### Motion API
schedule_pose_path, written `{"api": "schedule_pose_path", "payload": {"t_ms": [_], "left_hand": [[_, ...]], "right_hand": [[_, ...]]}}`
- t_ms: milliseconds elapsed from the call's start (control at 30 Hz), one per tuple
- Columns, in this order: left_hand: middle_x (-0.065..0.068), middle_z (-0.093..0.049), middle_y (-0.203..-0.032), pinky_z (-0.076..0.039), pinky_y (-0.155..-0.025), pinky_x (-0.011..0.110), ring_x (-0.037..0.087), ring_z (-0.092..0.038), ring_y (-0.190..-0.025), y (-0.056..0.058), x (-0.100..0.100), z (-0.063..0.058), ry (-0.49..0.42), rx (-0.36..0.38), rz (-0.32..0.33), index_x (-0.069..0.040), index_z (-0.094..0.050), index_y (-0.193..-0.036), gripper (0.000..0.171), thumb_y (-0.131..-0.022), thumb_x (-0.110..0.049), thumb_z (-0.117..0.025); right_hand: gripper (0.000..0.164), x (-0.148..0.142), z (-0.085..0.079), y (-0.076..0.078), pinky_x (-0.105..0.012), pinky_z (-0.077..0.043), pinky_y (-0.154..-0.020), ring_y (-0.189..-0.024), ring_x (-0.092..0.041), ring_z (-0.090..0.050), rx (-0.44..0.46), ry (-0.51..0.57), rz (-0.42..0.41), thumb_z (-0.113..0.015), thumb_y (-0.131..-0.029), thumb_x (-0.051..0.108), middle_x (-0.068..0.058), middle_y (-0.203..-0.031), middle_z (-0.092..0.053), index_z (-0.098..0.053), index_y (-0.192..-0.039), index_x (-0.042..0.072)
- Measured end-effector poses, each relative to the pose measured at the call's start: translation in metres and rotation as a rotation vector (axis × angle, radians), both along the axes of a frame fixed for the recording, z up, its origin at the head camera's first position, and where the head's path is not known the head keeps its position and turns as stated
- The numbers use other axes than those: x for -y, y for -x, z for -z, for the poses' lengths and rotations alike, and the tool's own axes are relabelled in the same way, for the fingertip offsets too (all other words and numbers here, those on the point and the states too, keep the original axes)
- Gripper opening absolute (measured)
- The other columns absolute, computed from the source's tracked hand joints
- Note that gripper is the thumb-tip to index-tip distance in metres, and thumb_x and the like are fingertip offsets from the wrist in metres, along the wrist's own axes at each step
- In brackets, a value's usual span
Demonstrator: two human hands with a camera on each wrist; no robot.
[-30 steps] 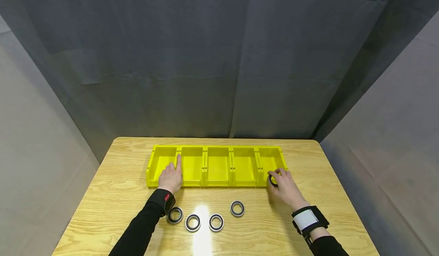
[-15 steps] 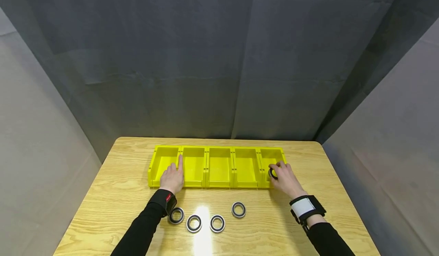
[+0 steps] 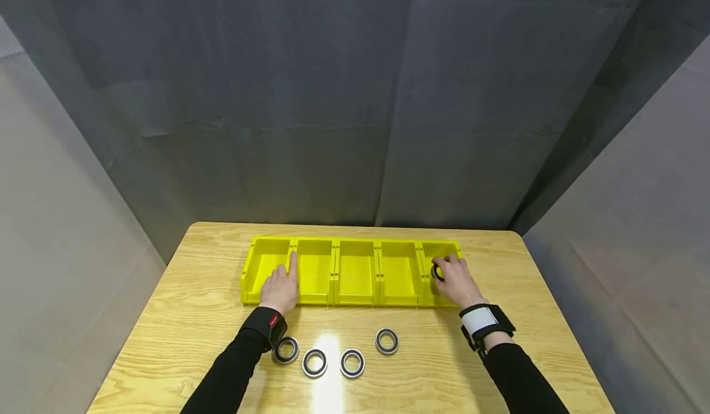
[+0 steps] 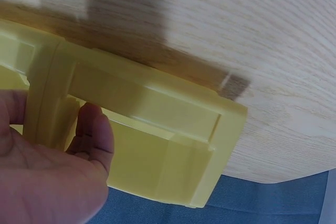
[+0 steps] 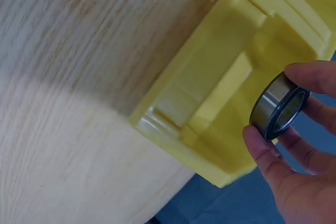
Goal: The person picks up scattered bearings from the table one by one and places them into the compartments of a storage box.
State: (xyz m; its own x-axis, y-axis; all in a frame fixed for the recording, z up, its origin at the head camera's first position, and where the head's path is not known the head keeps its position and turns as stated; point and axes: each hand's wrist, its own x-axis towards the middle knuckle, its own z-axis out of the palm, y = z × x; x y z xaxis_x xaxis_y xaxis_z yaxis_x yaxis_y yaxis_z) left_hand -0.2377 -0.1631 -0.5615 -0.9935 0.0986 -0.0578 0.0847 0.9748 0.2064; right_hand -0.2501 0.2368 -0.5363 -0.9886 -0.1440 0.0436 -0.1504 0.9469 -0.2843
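Observation:
A yellow bin row (image 3: 357, 297) with several compartments stands on the table. My left hand (image 3: 280, 291) grips the divider between its two leftmost compartments, index finger stretched along the top. In the left wrist view, the curled fingers (image 4: 97, 135) and the thumb lie on opposite sides of that divider. My right hand (image 3: 458, 281) pinches a ball bearing (image 5: 270, 104) between thumb and fingers, over the rightmost compartment. The bearing has a shiny steel outer ring and a dark face, and is tilted in the right wrist view. In the head view the hand partly hides it.
Several more ball bearings lie on the wooden table (image 3: 444, 371) in front of the bins: one bearing (image 3: 386, 341) at the right, two bearings (image 3: 352, 363) in the middle, and a bearing (image 3: 286, 350) beside the left wristband. Grey curtains (image 3: 310, 124) hang behind and at both sides.
My right hand has carried the bearing from the front edge of the rightmost compartment farther back over it. The left hand keeps its place on the divider.

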Motion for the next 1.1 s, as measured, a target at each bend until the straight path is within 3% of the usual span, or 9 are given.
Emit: {"api": "schedule_pose_path", "payload": {"t_ms": [300,667,867,1100], "left_hand": [[0.022,-0.051,-0.104,-0.045,-0.077,0.041,0.032,-0.051,-0.088,0.001,0.0,0.005,0.01,-0.019,0.001,-0.004,-0.017,-0.16,0.074,-0.099,-0.015,-0.058],[0.023,-0.054,-0.108,-0.046,-0.078,0.042,0.032,-0.053,-0.091,0.001,0.0,0.001,0.022,0.003,0.0,-0.004,-0.018,-0.16,0.075,-0.099,-0.016,-0.059],[0.023,-0.054,-0.107,-0.047,-0.08,0.043,0.033,-0.054,-0.093,0.0,-0.001,0.001,0.016,-0.006,-0.001,-0.005,-0.018,-0.16,0.074,-0.099,-0.015,-0.058],[0.023,-0.053,-0.107,-0.047,-0.079,0.042,0.032,-0.053,-0.09,0.001,-0.001,0.003,0.02,0.009,-0.012,-0.006,-0.017,-0.161,0.076,-0.099,-0.016,-0.059]], "right_hand": [[0.046,0.003,0.011,0.011,-0.058,-0.048,-0.096,-0.109,-0.047,-0.055,0.074,-0.017,-0.007,-0.075,-0.083,-0.001,-0.029,-0.12,-0.059,-0.063,-0.128,-0.004],[0.049,0.002,0.025,0.024,-0.059,-0.043,-0.103,-0.112,-0.046,-0.058,0.165,-0.079,-0.014,-0.072,-0.081,-0.008,-0.028,-0.121,-0.061,-0.063,-0.129,-0.005],[0.045,0.001,0.032,0.029,-0.057,-0.044,-0.103,-0.111,-0.044,-0.059,0.21,-0.103,0.011,-0.073,-0.083,-0.004,-0.027,-0.12,-0.063,-0.065,-0.127,-0.003],[0.035,0.001,0.035,0.029,-0.056,-0.046,-0.099,-0.105,-0.04,-0.061,0.203,-0.116,-0.015,-0.075,-0.083,-0.001,-0.023,-0.111,-0.066,-0.069,-0.117,-0.003]]}}
